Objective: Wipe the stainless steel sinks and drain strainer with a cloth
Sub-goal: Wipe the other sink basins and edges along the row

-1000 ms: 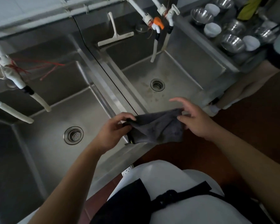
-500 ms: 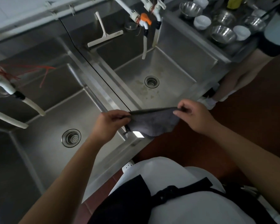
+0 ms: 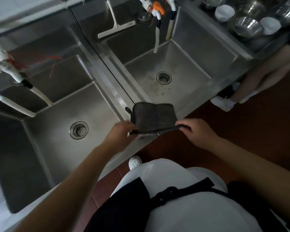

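While both hands [image 3: 159,131] pinch its near edge, cloth [image 3: 155,115] runs left-right, flat.

Commercial kitchen, dishwashing area. Evidence: two deep stainless steel sinks set side by side, the left sink [image 3: 45,148] and the right sink [image 3: 187,84], each with a round drain strainer [image 3: 78,130] in its floor; white hose taps [image 3: 156,30] hanging over the basins; a white squeegee [image 3: 115,26] resting on the back ledge. Further evidence: stacked steel bowls [image 3: 247,27] and white cups [image 3: 224,12] on the adjoining counter, red tiled floor [image 3: 266,131], and a dark apron [image 3: 124,210] worn over white clothing.
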`<state>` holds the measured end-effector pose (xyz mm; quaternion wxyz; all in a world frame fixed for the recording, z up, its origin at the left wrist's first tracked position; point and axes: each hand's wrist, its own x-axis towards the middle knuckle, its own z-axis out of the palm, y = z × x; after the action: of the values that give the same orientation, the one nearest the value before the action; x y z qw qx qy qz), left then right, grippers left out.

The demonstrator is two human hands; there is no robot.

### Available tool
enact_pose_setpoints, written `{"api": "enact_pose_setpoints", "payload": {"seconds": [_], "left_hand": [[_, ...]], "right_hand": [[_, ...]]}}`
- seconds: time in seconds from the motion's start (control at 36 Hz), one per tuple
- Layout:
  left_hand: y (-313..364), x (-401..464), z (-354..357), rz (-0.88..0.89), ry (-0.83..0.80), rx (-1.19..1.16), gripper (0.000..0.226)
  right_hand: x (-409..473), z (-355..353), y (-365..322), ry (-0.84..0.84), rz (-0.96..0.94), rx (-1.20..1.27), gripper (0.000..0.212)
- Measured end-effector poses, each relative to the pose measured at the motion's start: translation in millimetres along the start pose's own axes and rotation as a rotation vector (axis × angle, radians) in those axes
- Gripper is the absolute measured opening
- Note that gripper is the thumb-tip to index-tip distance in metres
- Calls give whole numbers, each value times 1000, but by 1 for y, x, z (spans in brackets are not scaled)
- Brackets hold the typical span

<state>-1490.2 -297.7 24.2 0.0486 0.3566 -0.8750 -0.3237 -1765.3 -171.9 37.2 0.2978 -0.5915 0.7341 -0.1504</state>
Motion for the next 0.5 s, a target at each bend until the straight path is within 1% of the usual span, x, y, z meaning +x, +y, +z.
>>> {"api": "enact_pose_setpoints", "payload": {"seconds": [0.03,0.08,0.17,0.22,0.28,0.39,0.44,0.5], "left_hand": [[-2,-7,15,-32,-58,-10,21],[-7,-17,38,-92,-76,-65,22],[-13,-23,53,-246,-23,-192,23],[-15,-19,51,-308,23,-280,22],[-14,-8,44,-342,66,-380,24],[-11,29,32,-432,150,-475,19],[-7,48,29,-525,192,-478,22],[-2,59,28,-584,234,-356,33]], "right_hand": [[-4,11,6,-70,32,3,25],[-10,27,14,-130,61,49,23],[-10,34,17,-58,36,130,22],[-2,32,18,4,41,160,22],[10,27,18,40,94,202,20],[40,22,15,99,186,209,17],[54,23,12,124,252,178,21],[63,27,9,142,313,99,33]]}}
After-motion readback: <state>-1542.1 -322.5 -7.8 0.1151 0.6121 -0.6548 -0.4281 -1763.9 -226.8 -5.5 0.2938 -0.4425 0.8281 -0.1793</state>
